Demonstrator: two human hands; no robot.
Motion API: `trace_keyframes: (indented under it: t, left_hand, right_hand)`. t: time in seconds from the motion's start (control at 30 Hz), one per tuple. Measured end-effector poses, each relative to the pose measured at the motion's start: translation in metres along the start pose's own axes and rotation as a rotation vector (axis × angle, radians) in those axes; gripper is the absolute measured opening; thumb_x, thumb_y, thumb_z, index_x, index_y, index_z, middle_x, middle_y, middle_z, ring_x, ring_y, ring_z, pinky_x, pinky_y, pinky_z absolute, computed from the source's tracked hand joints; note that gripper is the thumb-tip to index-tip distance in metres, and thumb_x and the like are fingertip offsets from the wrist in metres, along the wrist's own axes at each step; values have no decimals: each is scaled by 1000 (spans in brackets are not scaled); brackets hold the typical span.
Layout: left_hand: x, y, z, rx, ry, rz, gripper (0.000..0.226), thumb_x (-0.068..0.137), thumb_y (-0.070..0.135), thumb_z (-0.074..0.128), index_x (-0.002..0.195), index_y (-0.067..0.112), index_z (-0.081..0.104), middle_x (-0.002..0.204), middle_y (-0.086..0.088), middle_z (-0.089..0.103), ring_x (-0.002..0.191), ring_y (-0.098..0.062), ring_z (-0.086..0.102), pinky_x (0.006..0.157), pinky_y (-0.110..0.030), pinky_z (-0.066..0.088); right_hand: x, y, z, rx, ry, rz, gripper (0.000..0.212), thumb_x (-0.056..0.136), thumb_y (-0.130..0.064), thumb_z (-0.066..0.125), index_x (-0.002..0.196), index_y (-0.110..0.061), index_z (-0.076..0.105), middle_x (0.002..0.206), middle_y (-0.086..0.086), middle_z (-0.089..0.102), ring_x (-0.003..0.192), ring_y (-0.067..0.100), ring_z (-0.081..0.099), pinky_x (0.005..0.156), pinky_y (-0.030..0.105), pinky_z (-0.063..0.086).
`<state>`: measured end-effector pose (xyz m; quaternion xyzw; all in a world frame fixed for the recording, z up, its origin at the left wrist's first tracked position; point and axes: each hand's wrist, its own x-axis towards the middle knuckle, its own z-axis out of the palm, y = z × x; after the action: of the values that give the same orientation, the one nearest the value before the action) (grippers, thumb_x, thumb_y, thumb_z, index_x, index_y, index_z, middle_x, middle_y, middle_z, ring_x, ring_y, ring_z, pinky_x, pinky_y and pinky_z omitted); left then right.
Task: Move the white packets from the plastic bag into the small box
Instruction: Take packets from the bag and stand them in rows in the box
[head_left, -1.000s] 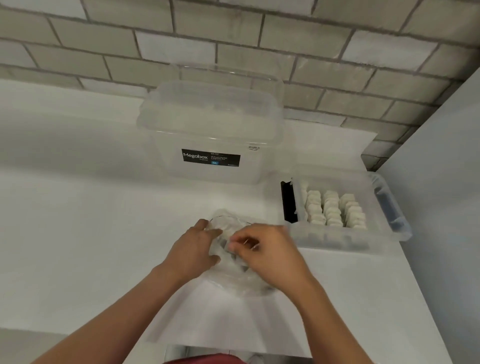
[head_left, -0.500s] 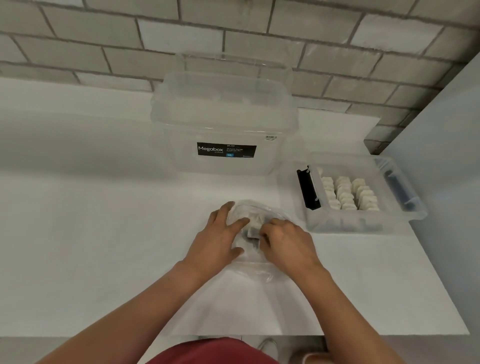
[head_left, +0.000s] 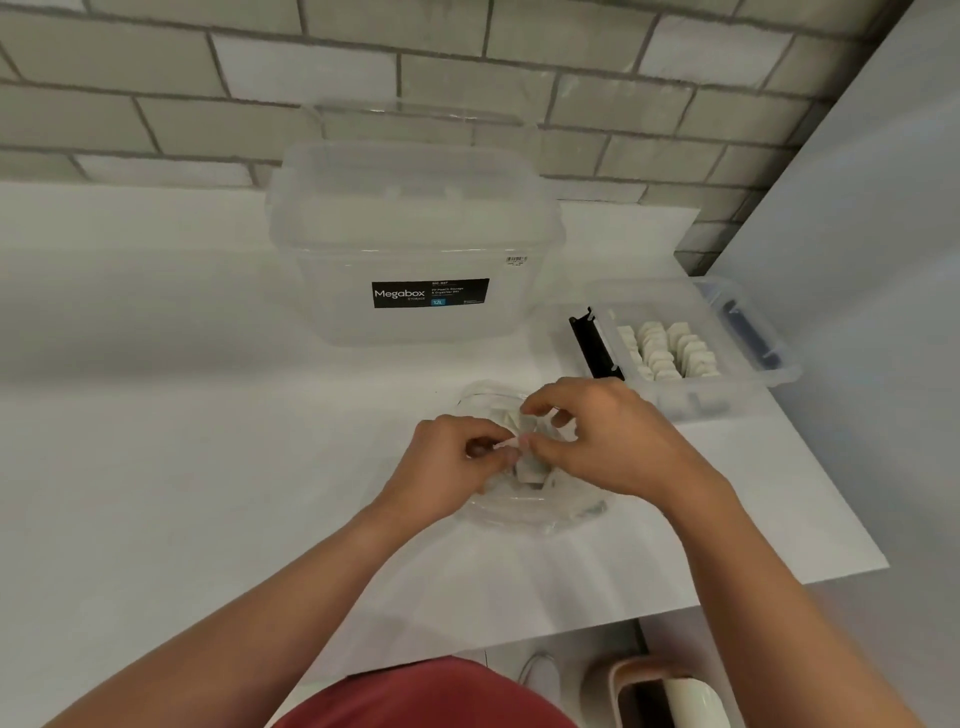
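A clear plastic bag (head_left: 524, 512) lies on the white table in front of me, with several white packets (head_left: 530, 470) inside. My left hand (head_left: 447, 467) pinches the bag's edge at its left side. My right hand (head_left: 608, 441) is at the bag's opening, its fingers closed on a white packet. The small clear box (head_left: 748, 384) stands to the right near the table's far right corner. It holds rows of white packets (head_left: 670, 353) standing on edge.
A large clear storage box (head_left: 415, 244) with a black Megabox label stands behind the bag against the brick wall. A grey panel (head_left: 857, 260) rises on the right. The table's front edge is close to my body, and a bin (head_left: 670, 693) sits below it.
My hands have shifted from pressing on the bag to pinching at its opening. The right hand has lifted and closed on a packet. The camera has tilted slightly downward.
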<state>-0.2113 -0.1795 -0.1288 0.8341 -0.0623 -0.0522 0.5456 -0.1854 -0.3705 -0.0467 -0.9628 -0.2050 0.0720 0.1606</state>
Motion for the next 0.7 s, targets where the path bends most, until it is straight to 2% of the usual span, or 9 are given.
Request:
trace_keyframes:
  t: [0.1,0.17,0.27,0.33,0.5,0.6,0.63,0.7]
  left_hand:
    - [-2,0,-1,-271,-40,-114,8,88,25,76,95,24,79,81,-1,76,75,-26,73,80,-40,61]
    - [-2,3,-1,-349,-59,-116,8,89,21,75,96,19,79,83,-7,75,81,-30,73,83,-40,61]
    - [0,10,0,-405,-65,-115,11,89,17,75,99,15,79,84,-9,75,81,-25,74,78,-32,60]
    - [2,15,1,-419,-72,-109,11,88,16,75,98,15,78,82,-9,75,79,-23,73,76,-29,59]
    - [10,25,7,-387,-69,-83,16,87,20,77,103,19,78,87,-3,77,82,-22,73,80,-36,61]
    - [20,33,14,-195,51,-28,29,82,29,81,110,31,74,98,12,75,86,-8,71,83,-35,59]
    - [23,37,17,-156,85,0,31,80,30,82,110,33,73,99,14,73,87,-5,69,82,-34,59]
    - [29,45,26,-91,123,71,32,80,32,82,110,33,73,100,16,70,90,-5,67,78,-33,58]
  right_hand:
    - [-2,9,-17,222,23,12,32,86,-44,75,117,-33,72,108,-20,70,92,-3,66,80,24,58]
    - [-2,8,-22,255,8,-12,25,88,-36,76,113,-30,74,104,-18,72,89,-4,67,79,18,56]
    - [0,5,-22,204,16,-63,12,90,-28,75,102,-27,77,94,-17,74,84,-3,67,77,16,54]
    - [2,6,-25,209,22,-66,11,90,-27,74,101,-26,77,93,-17,73,84,-3,67,76,15,54]
    - [1,18,-43,145,22,-88,8,92,-28,73,98,-29,79,90,-17,74,84,1,67,80,24,55]
    - [0,35,-65,143,185,-36,9,92,-26,72,98,-28,79,84,-17,75,79,1,66,74,16,50]
    - [1,43,-73,136,267,-9,9,93,-26,72,97,-29,79,82,-18,74,77,1,66,72,17,51]
    - [4,63,-86,106,440,37,8,92,-28,73,96,-31,78,78,-20,71,74,3,66,71,27,56]
